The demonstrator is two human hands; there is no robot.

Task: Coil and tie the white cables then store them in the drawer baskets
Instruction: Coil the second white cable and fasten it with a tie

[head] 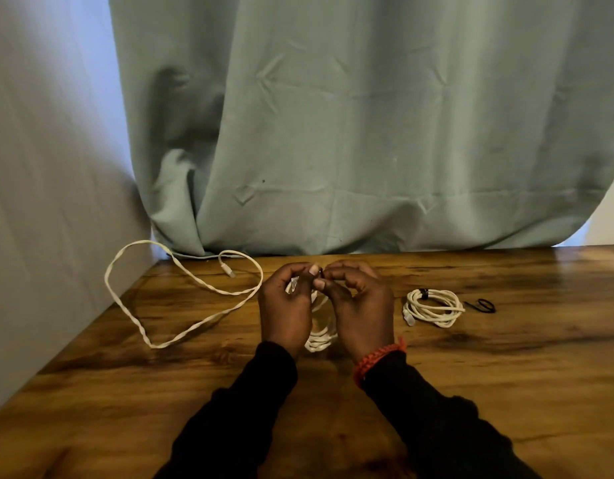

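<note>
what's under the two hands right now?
A white cable coil shows between and below the left hand and right hand, over the table. Fingertips pinch something small and dark at its top; the hands cover most of the coil.

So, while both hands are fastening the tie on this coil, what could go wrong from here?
1. The coil hangs between the left hand and right hand, both busy with the small dark tie; a slip may let the loops spring open.
2. The loose cable sprawls beside the left hand and runs past the table edge; a sleeve might drag it off.
3. The spare black tie is small and dark on the wood, easily overlooked.
</note>
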